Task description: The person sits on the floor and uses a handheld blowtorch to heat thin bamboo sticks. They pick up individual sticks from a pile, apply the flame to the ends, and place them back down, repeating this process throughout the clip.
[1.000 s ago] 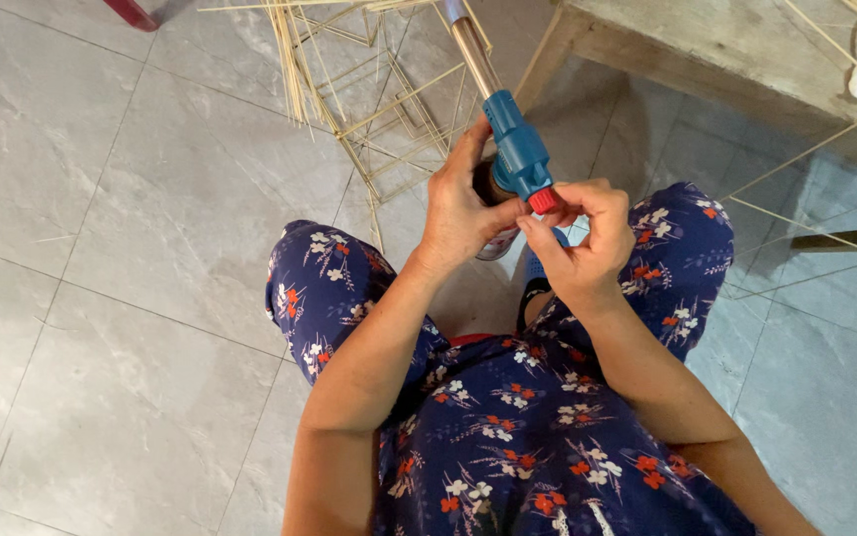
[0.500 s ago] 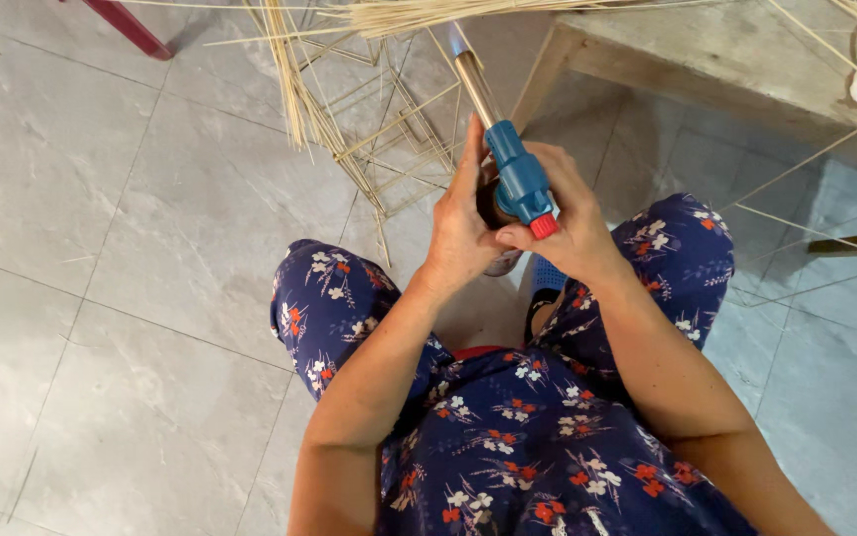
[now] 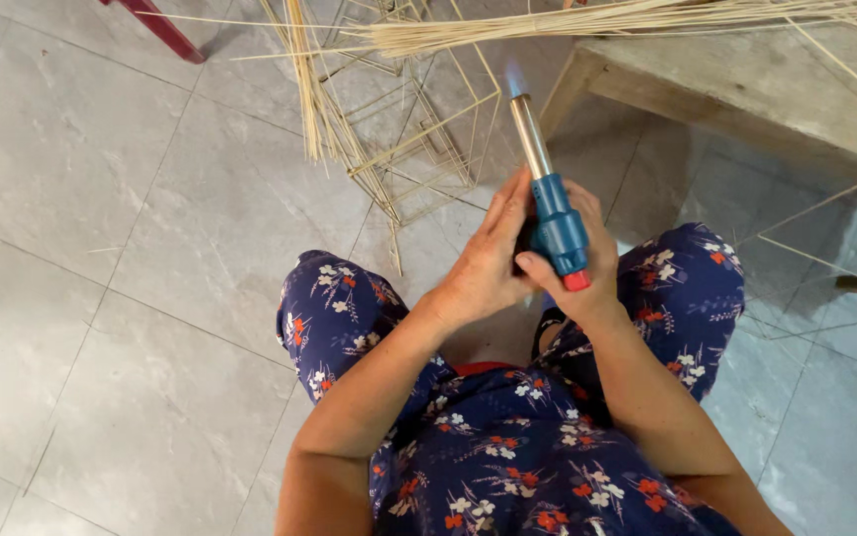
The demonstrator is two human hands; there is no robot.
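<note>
A blue gas torch (image 3: pixel 556 223) is being held upright over the lap of a seated person in floral trousers (image 3: pixel 349 313), and a small bluish flame (image 3: pixel 514 75) is now showing at the tip of its metal nozzle, where none was visible a moment ago (the torch has also been raised and turned more upright). The left hand (image 3: pixel 483 263) is being pressed against the torch body, its grip closed around the side. The right hand (image 3: pixel 587 273) is being wrapped around the base, clenched near the red knob (image 3: pixel 576 281). With the flame lit, the tool is judged ready for heating. Beyond the knees, a thin stick frame (image 3: pixel 414 149) is lying on the tiled floor (image 3: pixel 101 248), and a bundle of pale reeds (image 3: pixel 587 18) is resting across the worktop (image 3: pixel 746 89) by its near edge.
</note>
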